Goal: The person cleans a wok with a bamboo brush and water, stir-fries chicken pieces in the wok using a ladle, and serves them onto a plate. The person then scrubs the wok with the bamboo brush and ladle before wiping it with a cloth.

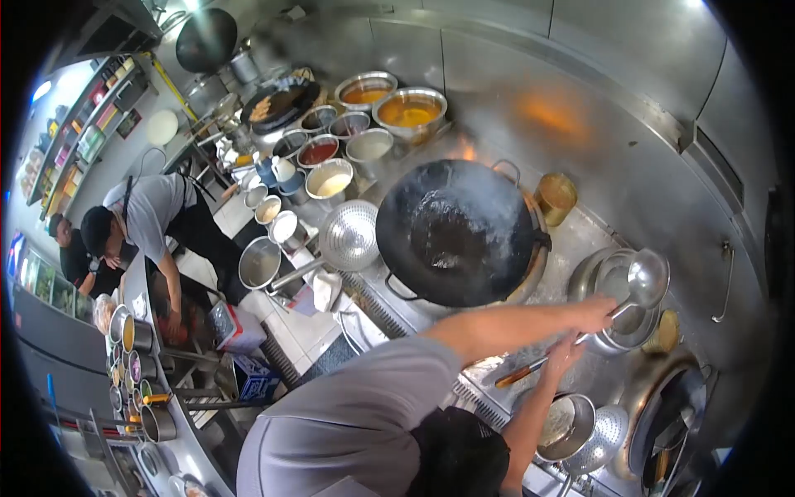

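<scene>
My left hand is closed round the metal shaft of a ladle, close to its bowl. Lower on the same shaft, my right hand grips it, with the wooden handle end sticking out below to the left. The ladle's bowl is raised above a metal pot on the right of the stove. To the left of my hands sits a large black wok with a shiny wet bottom, and smoke rises from it. Flame shows behind its far rim.
Bowls of sauces and liquids, including an orange one, stand beyond the wok. A strainer lies left of it. A pot and another strainer are at lower right. Two other people work at the left, one bent over a counter.
</scene>
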The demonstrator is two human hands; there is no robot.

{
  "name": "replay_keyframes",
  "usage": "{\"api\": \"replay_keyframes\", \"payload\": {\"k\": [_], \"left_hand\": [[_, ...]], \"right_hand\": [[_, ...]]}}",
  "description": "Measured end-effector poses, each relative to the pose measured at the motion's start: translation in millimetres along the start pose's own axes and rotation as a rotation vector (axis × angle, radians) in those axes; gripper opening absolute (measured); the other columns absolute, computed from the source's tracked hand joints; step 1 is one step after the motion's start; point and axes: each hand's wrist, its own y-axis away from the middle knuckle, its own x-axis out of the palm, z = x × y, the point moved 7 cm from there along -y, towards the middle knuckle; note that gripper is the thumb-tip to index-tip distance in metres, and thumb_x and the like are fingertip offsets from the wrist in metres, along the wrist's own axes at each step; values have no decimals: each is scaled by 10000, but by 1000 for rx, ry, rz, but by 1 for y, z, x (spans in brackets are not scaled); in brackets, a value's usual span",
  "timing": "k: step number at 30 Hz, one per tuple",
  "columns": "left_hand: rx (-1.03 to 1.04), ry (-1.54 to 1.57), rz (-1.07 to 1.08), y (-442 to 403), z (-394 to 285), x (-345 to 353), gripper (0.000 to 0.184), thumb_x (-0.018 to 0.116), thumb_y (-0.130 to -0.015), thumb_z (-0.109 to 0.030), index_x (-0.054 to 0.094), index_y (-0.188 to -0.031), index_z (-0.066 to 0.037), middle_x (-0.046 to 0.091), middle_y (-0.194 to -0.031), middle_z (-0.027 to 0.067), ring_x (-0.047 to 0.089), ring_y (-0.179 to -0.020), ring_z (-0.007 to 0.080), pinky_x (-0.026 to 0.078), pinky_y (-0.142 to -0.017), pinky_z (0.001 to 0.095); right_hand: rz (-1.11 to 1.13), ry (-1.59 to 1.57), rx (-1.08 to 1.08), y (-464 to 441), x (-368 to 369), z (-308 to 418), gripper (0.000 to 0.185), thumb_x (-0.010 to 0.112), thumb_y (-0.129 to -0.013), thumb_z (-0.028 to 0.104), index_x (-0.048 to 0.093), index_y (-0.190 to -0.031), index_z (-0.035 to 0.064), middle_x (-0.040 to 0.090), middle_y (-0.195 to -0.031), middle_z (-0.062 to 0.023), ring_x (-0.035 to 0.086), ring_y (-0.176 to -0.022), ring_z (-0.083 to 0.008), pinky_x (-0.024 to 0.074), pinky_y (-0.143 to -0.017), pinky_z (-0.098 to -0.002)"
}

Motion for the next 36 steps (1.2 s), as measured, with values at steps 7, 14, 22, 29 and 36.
{"api": "replay_keyframes", "payload": {"k": [7,14,22,29,36], "left_hand": [[-176,-242,151,142,72,-187,253,721,-812,-269,642,-830,-29,666,-886,162,633,-823,331,496,-733,419],[-255,-382,-367,345,94,-363,224,735,-756,-182,559,-785,-46,591,-847,114,594,-791,300,480,-706,398],[-464,-322,-483,428,103,-407,215,720,-824,-198,614,-897,-26,620,-851,123,619,-813,280,494,-756,404],[-226,-231,-268,304,112,-370,211,729,-790,-175,581,-856,-40,620,-872,130,618,-836,279,486,-726,405],[-310,-136,-98,166,148,-299,217,688,-807,-193,600,-909,-23,666,-835,173,660,-806,322,507,-712,421]], "right_hand": [[-232,377,-51,-99,-79,-16,500,505,-976,196,399,-1389,-64,633,-1035,-203,617,-848,-280,536,-751,-388],[-99,784,153,-185,-109,-73,425,567,-934,224,533,-1240,-69,657,-903,-213,630,-706,-322,522,-628,-435],[52,130,346,-33,-8,48,402,555,-960,214,483,-1299,10,586,-826,-135,537,-599,-231,452,-512,-362],[145,-138,483,40,11,97,403,544,-983,205,439,-1351,79,524,-759,-68,455,-506,-152,391,-410,-298],[267,-293,532,101,37,125,424,534,-1005,196,396,-1403,148,461,-691,0,373,-412,-72,329,-309,-234]]}}
